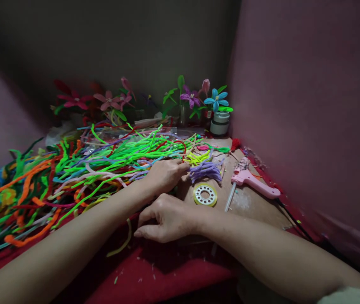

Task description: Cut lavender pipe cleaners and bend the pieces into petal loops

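My left hand point(169, 172) reaches over the edge of a big pile of pipe cleaners point(113, 158). Its fingers are bent together, and the tips touch or nearly touch a bunch of short purple pipe cleaners point(207, 172); what they pinch, if anything, is hidden. Short yellow pieces point(200, 157) lie just behind that bunch. Closer to me, my right hand point(167, 219) hovers over the red cloth, loosely curled, thumb and forefinger slightly apart with nothing visible between them. A bent olive-yellow pipe cleaner point(123, 242) lies left of its fingertips.
A roll of tape point(205, 195) lies flat on the brown board point(256, 211). Right of it rests a pink glue gun point(256, 183) with a glue stick point(230, 197) by it. Pipe-cleaner flowers point(216, 100) stand along the back, one over a small jar point(219, 123). Walls close both sides.
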Action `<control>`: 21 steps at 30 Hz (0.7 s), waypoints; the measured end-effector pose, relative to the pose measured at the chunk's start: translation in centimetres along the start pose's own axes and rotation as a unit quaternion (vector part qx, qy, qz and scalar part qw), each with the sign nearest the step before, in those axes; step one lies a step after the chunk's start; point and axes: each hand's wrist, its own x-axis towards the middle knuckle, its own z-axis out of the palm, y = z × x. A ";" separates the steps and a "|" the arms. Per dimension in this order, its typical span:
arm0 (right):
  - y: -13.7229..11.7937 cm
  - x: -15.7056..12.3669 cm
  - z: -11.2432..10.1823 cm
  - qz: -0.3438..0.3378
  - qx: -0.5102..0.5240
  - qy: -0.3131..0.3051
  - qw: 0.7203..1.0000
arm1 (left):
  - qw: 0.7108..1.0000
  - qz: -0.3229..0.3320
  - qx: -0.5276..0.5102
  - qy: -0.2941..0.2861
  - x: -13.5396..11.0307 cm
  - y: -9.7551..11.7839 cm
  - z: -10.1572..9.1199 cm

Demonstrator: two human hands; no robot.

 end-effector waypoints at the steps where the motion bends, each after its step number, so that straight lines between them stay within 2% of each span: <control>1: 0.0 0.0 0.0 0.006 0.014 0.004 1.000 | 1.000 -0.005 -0.002 0.031 0.0 -0.1 0.0; 5: 0.4 0.3 -0.1 0.063 0.136 0.038 0.988 | 0.983 -0.044 -0.009 0.181 -1.4 -0.6 -0.8; 7: 0.7 0.7 0.0 0.101 0.246 0.091 0.960 | 0.974 -0.048 -0.004 0.223 -3.1 -0.7 -1.8; 9: 0.8 1.0 -0.1 0.146 0.349 0.149 0.914 | 0.972 -0.034 0.008 0.231 -5.1 -0.7 -2.7; 12: 0.5 1.2 -0.2 0.164 0.443 0.179 0.863 | 0.979 -0.019 0.022 0.200 -8.2 -0.3 -3.5; 16: -0.1 0.9 0.1 0.145 0.546 0.201 0.800 | 0.991 -0.048 0.023 0.125 -11.2 0.2 -3.3; 18: -0.1 0.8 0.5 0.164 0.555 0.206 0.789 | 0.994 -0.059 0.024 0.087 -12.0 0.5 -2.9; 21: 0.3 0.8 1.3 0.190 0.528 0.205 0.802 | 0.996 -0.081 0.001 0.028 -12.8 0.9 -2.2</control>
